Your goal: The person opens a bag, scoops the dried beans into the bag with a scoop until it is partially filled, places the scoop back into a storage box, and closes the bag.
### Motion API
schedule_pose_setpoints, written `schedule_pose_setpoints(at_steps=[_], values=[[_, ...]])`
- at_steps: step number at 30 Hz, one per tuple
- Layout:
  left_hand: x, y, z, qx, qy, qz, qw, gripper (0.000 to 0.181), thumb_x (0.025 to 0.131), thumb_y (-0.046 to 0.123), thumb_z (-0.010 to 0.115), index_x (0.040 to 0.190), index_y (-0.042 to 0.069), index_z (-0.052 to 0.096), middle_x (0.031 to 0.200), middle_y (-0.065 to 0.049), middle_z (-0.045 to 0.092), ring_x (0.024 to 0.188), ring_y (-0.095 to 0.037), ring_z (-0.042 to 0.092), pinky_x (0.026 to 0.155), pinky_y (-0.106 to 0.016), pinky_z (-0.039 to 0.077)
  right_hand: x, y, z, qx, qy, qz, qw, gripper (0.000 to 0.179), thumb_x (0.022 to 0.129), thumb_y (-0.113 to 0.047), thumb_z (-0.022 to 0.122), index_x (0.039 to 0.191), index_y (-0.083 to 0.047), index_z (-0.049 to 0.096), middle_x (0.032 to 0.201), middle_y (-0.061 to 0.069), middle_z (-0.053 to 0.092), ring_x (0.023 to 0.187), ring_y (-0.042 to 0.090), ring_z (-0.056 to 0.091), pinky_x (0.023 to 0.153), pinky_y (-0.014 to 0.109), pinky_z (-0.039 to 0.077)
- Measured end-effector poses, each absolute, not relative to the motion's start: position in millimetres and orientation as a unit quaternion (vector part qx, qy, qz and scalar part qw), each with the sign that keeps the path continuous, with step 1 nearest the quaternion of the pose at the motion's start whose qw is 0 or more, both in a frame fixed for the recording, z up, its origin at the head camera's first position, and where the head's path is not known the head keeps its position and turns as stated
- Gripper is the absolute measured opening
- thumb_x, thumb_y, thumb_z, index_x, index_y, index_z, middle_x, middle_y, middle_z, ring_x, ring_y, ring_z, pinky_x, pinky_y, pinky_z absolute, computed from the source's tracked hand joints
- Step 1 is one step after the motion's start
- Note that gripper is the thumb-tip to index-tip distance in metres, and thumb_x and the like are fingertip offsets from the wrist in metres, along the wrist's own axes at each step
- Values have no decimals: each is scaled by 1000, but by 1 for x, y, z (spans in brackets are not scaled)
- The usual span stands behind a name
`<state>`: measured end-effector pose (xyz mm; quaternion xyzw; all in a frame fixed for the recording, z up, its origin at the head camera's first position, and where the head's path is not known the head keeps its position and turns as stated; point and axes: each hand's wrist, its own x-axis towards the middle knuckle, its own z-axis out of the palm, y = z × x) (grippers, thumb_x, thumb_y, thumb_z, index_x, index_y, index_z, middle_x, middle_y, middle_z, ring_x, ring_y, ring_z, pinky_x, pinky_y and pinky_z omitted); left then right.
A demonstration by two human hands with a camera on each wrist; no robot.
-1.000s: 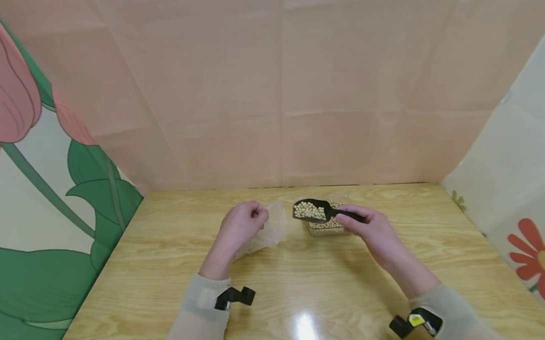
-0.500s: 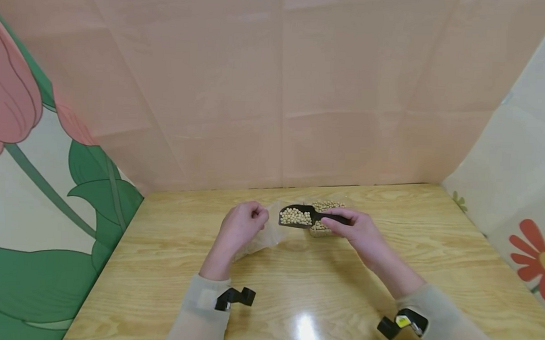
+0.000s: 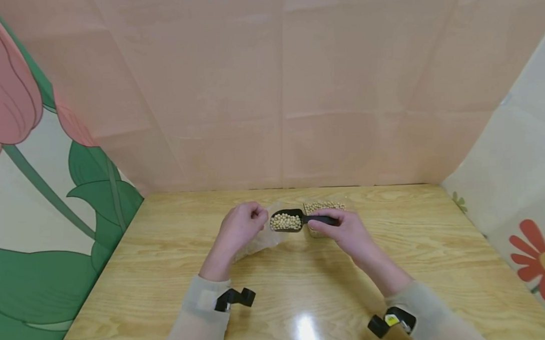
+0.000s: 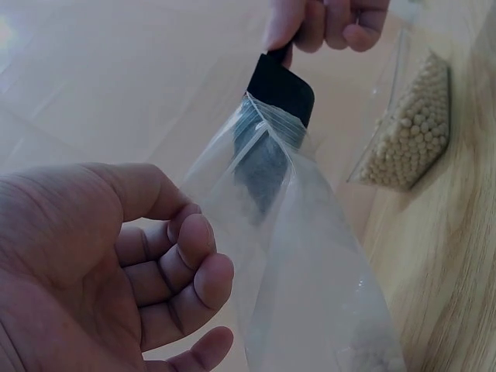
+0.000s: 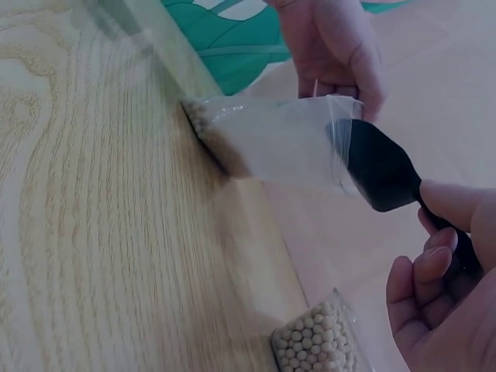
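Over the wooden table (image 3: 152,266), toward its far edge: your right hand (image 3: 342,230) grasps the handle of the black scoop (image 5: 381,170), thumb along one side, fingers curled round the other. A load of pale beans (image 3: 285,221) sits in it, looking close to level from the head view. Your left hand (image 3: 245,221) has its fingers curled in and appears to pinch the clear bag (image 5: 291,141) at the edge near its mouth; exactly which fingertips press the film, I cannot tell. The scoop's tip lies inside that mouth, showing through the film in both wrist views. The bag's base seems to rest on the table, some beans in its bottom corner. The clear box (image 3: 316,233), also holding beans, stands to the right of the bag.

Handling notes, my judgement: hold the scoop level until its whole lip is past the mouth. Thin film may fold against the blade, so pull the near edge gently aside with your left hand. Then tip gradually, wrist turning, handle rising. Too quick a tilt could spill beans over the rim or drag the bag sideways.
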<state>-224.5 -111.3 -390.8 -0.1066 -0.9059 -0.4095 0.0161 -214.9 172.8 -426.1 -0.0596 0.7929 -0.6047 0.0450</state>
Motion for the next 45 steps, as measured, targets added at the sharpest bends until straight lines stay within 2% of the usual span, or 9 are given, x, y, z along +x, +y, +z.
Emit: schedule_pose_setpoints(at_steps=[3, 7, 14, 20, 25, 30, 34, 38, 45], values=[[-224, -112, -391, -107, -904, -414, 15, 23, 107, 16, 59, 90, 13, 73, 76, 2, 67, 57, -17, 48, 59, -36, 41, -215, 171, -425, -65, 798, -598, 39, 38, 97, -33, 89, 126, -11, 82, 126, 12, 75, 96, 24, 64, 70, 31, 50], [-223, -112, -390, -107, -903, -415, 16, 22, 107, 17, 59, 90, 14, 73, 77, 2, 68, 56, -17, 46, 58, -36, 40, -215, 169, -422, -74, 815, -575, 29, 36, 97, -34, 88, 125, -12, 83, 124, 13, 75, 86, 22, 58, 64, 30, 48], [-223, -111, -391, -107, -906, -409, 18, 22, 107, 17, 59, 89, 15, 73, 77, 3, 69, 56, -16, 45, 57, -35, 39, -216, 168, -418, -100, 850, -518, 1, 30, 99, -31, 86, 125, -14, 84, 130, 13, 76, 94, 23, 65, 69, 32, 55], [-223, -112, -391, -109, -907, -407, 20, 22, 107, 16, 59, 89, 15, 72, 77, 4, 69, 56, -16, 46, 58, -35, 40, -215, 167, -418, -122, 865, -486, -19, 31, 100, -31, 85, 125, -14, 83, 130, 13, 76, 90, 22, 66, 67, 32, 55], [-223, -113, -391, -112, -906, -409, 18, 22, 108, 16, 60, 90, 14, 73, 77, 3, 68, 56, -17, 46, 57, -35, 40, -210, 163, -416, -159, 887, -428, -72, 23, 99, -24, 86, 121, -17, 85, 122, 7, 79, 84, 17, 66, 67, 32, 55], [-223, -112, -390, -110, -905, -411, 14, 23, 110, 18, 60, 91, 14, 73, 79, 3, 69, 56, -17, 46, 57, -35, 40, -205, 157, -411, -205, 904, -349, -139, 20, 96, -19, 89, 116, -17, 86, 111, 2, 80, 80, 14, 65, 68, 34, 53], [-223, -113, -390, -111, -905, -410, 13, 23, 110, 18, 60, 91, 14, 73, 79, 3, 69, 55, -17, 46, 57, -35, 41, -204, 153, -410, -226, 907, -310, -171, 20, 94, -18, 91, 113, -18, 86, 108, 0, 80, 80, 13, 66, 68, 34, 53], [-223, -113, -390, -110, -905, -411, 13, 23, 109, 18, 60, 91, 13, 73, 79, 3, 70, 56, -17, 47, 58, -35, 41, -203, 153, -408, -226, 906, -315, -168, 20, 95, -19, 90, 114, -19, 86, 108, -1, 80, 79, 13, 65, 67, 34, 52], [-223, -113, -390, -110, -904, -414, 12, 23, 109, 19, 60, 92, 13, 74, 79, 2, 70, 56, -17, 48, 59, -35, 42, -201, 164, -400, -196, 893, -386, -125, 21, 97, -18, 88, 118, -19, 86, 118, 4, 80, 79, 17, 63, 64, 31, 53]])
